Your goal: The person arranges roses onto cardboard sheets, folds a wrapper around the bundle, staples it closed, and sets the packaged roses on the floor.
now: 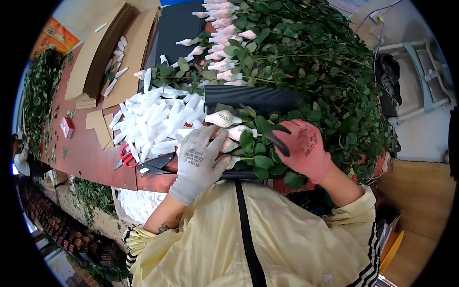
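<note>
My left hand [198, 155], in a grey-white printed glove, bends its fingers and thumb round a rose [228, 146] whose pale pink bud wears a white foam net. More netted roses [223, 118] lie just beyond and beside these fingers, with buds to the left and leafy stems to the right. My right hand [303, 148], in a red glove with black fingertips, hovers over the leaves [265, 162] of these stems. Its thumb and forefinger look apart, and nothing shows between them; the other fingers are partly hidden. A dark ribbed sheet [251, 98] lies behind the roses.
White foam net sleeves [158, 117] lie heaped left of the roses. Red-handled scissors [126, 157] and a black tool [155, 165] lie near the table edge. Cardboard sheets [95, 57] are stacked at far left. A large bank of leafy roses [306, 52] fills the right side.
</note>
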Action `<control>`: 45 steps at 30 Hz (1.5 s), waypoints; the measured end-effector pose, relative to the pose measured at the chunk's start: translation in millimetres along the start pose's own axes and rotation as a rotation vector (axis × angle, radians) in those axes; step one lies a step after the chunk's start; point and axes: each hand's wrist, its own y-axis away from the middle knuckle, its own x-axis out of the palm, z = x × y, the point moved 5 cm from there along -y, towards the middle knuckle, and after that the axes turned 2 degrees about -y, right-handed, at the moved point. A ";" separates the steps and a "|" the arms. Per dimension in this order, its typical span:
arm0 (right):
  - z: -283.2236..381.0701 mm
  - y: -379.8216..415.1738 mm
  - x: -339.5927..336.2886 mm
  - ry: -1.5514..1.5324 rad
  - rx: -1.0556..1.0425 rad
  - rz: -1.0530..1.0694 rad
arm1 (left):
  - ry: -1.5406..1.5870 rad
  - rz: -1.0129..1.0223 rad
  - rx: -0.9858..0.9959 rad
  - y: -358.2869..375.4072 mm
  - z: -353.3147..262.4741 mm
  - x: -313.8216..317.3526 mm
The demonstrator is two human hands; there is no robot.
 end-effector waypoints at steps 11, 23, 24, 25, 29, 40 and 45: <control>-2.0 -19.5 45.3 0.220 -0.034 0.404 | -0.057 0.004 -0.036 -5.2 -12.3 2.3; -10.2 8.7 -60.3 0.199 -0.055 -0.030 | 0.002 -0.013 -0.055 -1.3 -8.6 5.2; -15.2 9.8 -66.6 0.213 -0.050 -0.027 | -0.014 -0.022 -0.049 -0.7 -8.9 5.2; -25.6 12.1 -75.1 0.197 0.022 -0.062 | -0.030 0.020 -0.051 0.6 -6.4 8.9; -26.7 16.9 -74.6 0.046 0.055 -0.171 | -0.075 0.028 -0.021 -2.1 -14.0 4.8; -2.3 -15.4 22.2 0.013 0.084 0.462 | -0.033 -0.011 0.051 -2.6 -16.3 5.2; -23.4 0.0 -33.6 -0.127 0.025 0.251 | -0.008 0.039 0.007 -3.9 -16.8 7.6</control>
